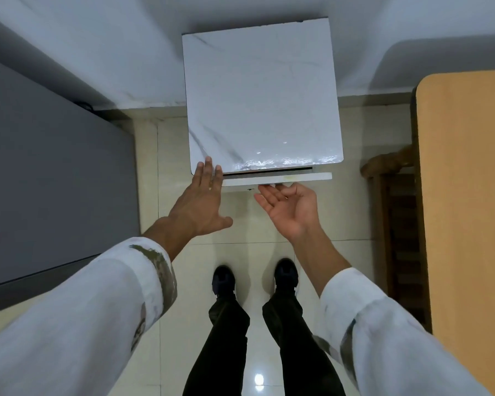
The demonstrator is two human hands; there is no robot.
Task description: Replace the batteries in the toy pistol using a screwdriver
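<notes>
Both hands released, I note. Left hand (203,201) lies flat, fingertips (208,164) on surface (263,95) corner; right hand (289,208) palm-up beside drawer (283,178).

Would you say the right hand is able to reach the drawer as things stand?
Probably yes: the right hand, palm up, sits just below the front of the drawer, with nothing between them.

Dim, bluish light; glare on near edge of table (257,81); lamp reflection on floor (259,380); bent, soft borders.
</notes>
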